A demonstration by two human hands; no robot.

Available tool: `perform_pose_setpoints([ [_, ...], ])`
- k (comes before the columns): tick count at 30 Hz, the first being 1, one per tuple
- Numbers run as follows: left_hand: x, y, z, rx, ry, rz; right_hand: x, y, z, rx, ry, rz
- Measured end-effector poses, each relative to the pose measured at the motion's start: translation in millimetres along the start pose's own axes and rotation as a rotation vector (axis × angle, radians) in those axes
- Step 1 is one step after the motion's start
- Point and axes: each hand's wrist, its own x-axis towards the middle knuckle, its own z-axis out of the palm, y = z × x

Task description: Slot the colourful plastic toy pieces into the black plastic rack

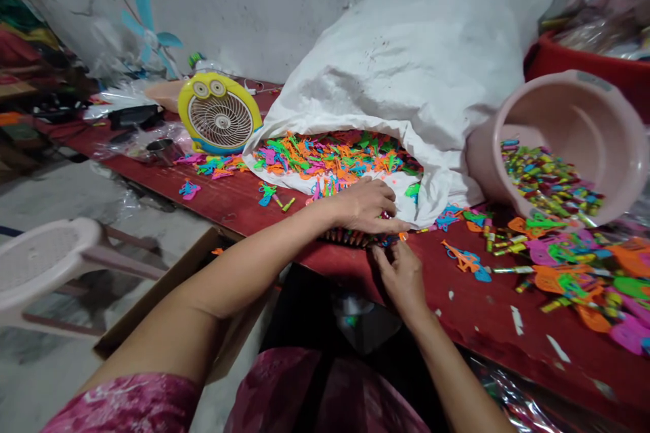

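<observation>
My left hand (366, 204) reaches over a dark row of small tube-like pieces (350, 238) at the table's front edge. Its fingers are bent toward the thumb, closed around a small dark-pink bit that I cannot make out. My right hand (403, 274) is at the right end of that row, with thumb and fingers bent close together; what they pinch is hidden. Just behind the hands, a large white sack (406, 54) lies with its mouth toward me, full of small orange, green, blue and pink plastic pieces (325, 157).
A pink bucket (573, 108) lies tipped, holding shiny striped tubes (553, 179). Plastic pieces and tubes (563, 270) are strewn across the red table (487, 325) at right. A yellow fan (221, 115) stands left; a plastic stool (45, 257) and an open cardboard box (157, 291) are below.
</observation>
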Motion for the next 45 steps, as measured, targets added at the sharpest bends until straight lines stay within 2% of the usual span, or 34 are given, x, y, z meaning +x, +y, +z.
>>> perform_pose_setpoints([
  [4,1,-2,1.2,0.000,0.002,-0.002,2,7,1,-0.047,0.001,0.019],
  [12,0,0,3.5,0.013,0.026,-0.016,4,-3,9,-0.417,-0.043,0.058],
  [14,-1,1,4.5,0.039,0.020,-0.023,5,-1,10,-0.345,-0.044,0.053],
  [16,0,-1,5.7,0.052,-0.005,-0.021,7,4,8,-0.181,-0.056,0.057],
  [19,1,-4,7.1,0.037,-0.019,-0.013,9,11,4,0.058,-0.123,0.091],
  [21,1,-5,7.5,0.029,-0.006,-0.011,9,12,1,0.117,-0.150,0.111],
  [25,1,-3,7.6,0.024,0.016,-0.015,11,10,2,-0.039,-0.144,0.098],
  [29,1,-2,6.9,0.053,-0.016,-0.022,12,8,5,-0.252,-0.118,0.052],
  [33,2,-1,5.2,0.046,-0.055,-0.025,12,5,4,-0.322,-0.144,0.008],
  [38,1,-3,3.7,-0.022,-0.047,-0.018,10,1,8,-0.477,-0.181,0.038],
  [41,0,-5,4.0,-0.064,-0.042,-0.006,9,4,13,-0.431,-0.192,0.032],
  [45,-2,-7,2.8,-0.034,-0.068,0.008,9,14,17,-0.218,-0.179,-0.002],
])
